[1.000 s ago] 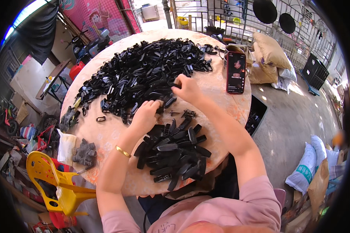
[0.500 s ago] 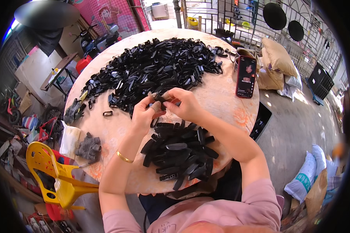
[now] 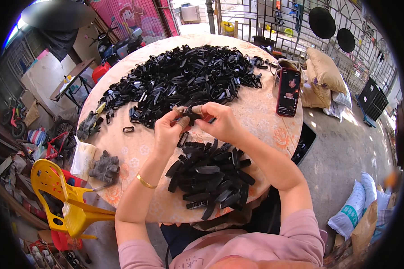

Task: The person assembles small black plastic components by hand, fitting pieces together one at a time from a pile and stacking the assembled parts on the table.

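Note:
My left hand (image 3: 168, 131) and my right hand (image 3: 223, 122) meet over the middle of the round table, fingers pinched on one small black plastic piece (image 3: 192, 116). Pale coverings wrap some of the fingertips, and the fingers hide part of the piece. Beyond my hands spreads a big heap of small black plastic pieces (image 3: 188, 80), many of them frame-shaped. Closer to me lies a smaller pile of longer black pieces (image 3: 208, 170). One loose black frame (image 3: 128, 129) rests left of my hands; another black frame (image 3: 182, 139) is just below them.
A phone (image 3: 289, 93) with a lit screen stands at the table's right. Dark gloves (image 3: 105, 168) and a white packet (image 3: 82, 158) lie by the left edge. A yellow chair (image 3: 76, 210) stands at left; stuffed sacks (image 3: 324, 74) are at right.
Both hands stay together on the black piece, their fingers slightly shifted and the right hand turned a little. The whole view has moved slightly; the piles look the same.

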{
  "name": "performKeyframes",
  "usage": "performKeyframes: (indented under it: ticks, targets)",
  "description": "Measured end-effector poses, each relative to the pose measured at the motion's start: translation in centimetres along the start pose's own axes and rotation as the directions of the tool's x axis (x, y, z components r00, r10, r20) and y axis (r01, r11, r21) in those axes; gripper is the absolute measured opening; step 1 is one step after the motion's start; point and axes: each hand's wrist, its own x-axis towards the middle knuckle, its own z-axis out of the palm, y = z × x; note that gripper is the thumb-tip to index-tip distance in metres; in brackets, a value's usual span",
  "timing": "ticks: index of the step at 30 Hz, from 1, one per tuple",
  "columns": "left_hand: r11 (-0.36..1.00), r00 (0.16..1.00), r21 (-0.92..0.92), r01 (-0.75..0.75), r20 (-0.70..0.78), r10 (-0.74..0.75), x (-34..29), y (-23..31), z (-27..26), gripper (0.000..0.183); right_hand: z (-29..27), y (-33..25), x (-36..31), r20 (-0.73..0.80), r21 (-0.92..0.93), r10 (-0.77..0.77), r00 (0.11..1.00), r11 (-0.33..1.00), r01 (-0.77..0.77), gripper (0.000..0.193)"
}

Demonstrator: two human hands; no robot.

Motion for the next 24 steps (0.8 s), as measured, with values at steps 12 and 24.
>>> performKeyframes:
  ticks: [12, 24]
  targets:
    - [0.957, 0.996, -0.277, 0.082, 0.067, -0.066, 0.0, -0.5, -0.2, 0.024, 1.2, 0.0, -0.4, -0.097, -0.204, -0.2, 0.975, 0.963, 0.177, 0.021]
    - [0.977, 0.99, -0.213, -0.03, 0.127, 0.058, -0.5, 1.2, -0.5, 0.02, -0.5, 0.0, 0.4, 0.318, 0.018, 0.067, 0.946, 0.997, -0.077, 0.029]
